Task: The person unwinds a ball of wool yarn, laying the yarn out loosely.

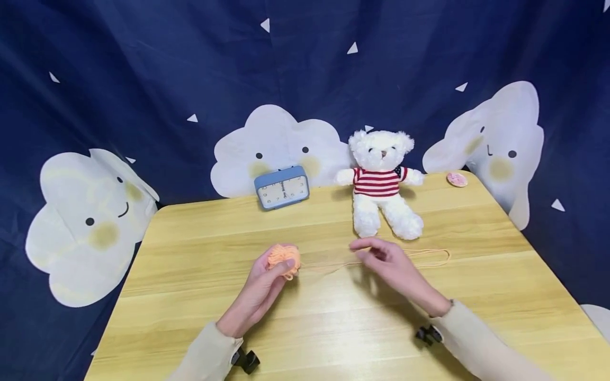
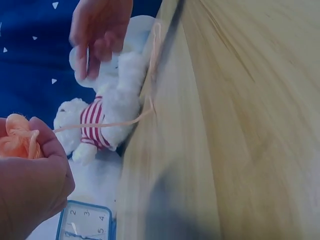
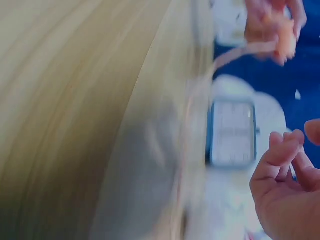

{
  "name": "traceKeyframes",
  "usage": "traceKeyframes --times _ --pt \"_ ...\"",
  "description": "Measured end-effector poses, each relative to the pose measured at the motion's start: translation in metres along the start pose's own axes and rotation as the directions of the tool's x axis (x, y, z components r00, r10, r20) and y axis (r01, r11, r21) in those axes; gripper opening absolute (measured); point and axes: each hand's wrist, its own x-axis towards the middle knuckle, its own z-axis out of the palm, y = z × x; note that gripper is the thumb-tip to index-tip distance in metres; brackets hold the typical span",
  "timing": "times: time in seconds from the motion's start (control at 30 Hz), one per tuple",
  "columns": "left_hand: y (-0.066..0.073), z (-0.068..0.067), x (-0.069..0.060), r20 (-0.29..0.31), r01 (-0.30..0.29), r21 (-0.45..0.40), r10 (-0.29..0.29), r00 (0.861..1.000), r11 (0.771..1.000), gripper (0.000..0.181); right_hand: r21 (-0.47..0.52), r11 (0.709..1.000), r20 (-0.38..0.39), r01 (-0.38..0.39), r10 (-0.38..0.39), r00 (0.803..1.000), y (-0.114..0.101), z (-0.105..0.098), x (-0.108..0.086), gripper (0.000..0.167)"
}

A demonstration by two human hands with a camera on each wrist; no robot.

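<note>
A small ball of orange yarn (image 1: 284, 259) is gripped in the left hand (image 1: 259, 288), the thumb lying across its front. From the ball a loose strand (image 1: 333, 269) runs right over the table, passes by the right hand (image 1: 393, 267) and ends in a loop (image 1: 445, 257) beyond it. The right hand hovers above the table, its fingers loosely bent and a gap between thumb and fingers; nothing shows in it. In the left wrist view the strand (image 2: 115, 124) droops from the yarn (image 2: 19, 137) to the table.
A white teddy bear (image 1: 378, 182) in a striped shirt sits at the back of the wooden table (image 1: 190, 317). A blue clock (image 1: 282, 188) stands left of it, and a small pink round object (image 1: 457, 179) lies at the back right corner. A dark blue curtain (image 1: 310, 63) hangs behind.
</note>
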Motion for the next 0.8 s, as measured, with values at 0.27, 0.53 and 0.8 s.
traceKeyframes --times 0.27,0.53,0.8 --pt "0.004 0.007 -0.001 0.02 0.002 -0.009 -0.002 1.0 1.0 0.045 0.213 0.974 0.18 -0.075 0.037 0.983 -0.013 0.05 0.02 0.033" --pt "0.005 0.01 -0.001 0.04 -0.01 0.001 0.01 0.999 1.0 0.044 0.192 0.98 0.19 -0.045 0.008 0.982 -0.016 0.065 0.023 0.027" --pt "0.003 0.01 -0.001 0.057 -0.008 -0.024 0.009 0.998 1.0 0.04 0.199 0.979 0.211 -0.052 0.01 0.978 -0.015 0.068 0.025 0.021"
